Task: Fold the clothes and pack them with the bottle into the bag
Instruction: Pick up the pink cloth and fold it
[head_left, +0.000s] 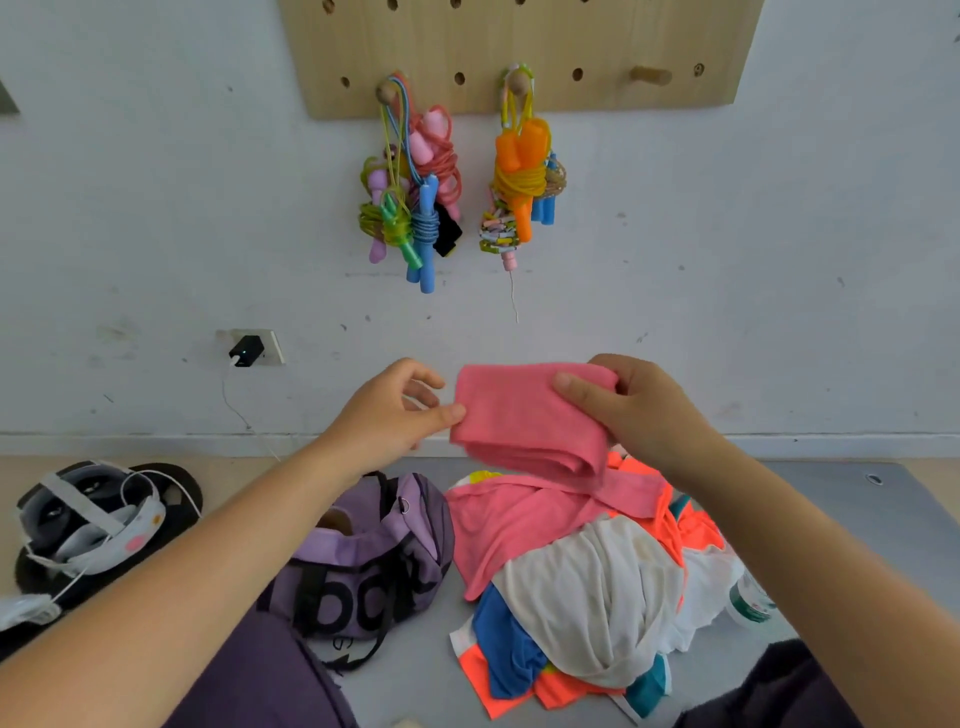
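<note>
Bottle mostly buried under clothes pile; both hands' grip pinched on pink garment.

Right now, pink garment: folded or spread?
Partly folded: pink garment doubled in layers between both hands, its lower part trailing onto the clothes pile.

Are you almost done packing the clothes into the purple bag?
Not yet. Nothing shows as packed. Both hands, left hand and right hand, hold a pink cloth, mid-fold. A pile of clothes lies unfolded on the floor, the bottle beside it, and the bag waits.
</note>
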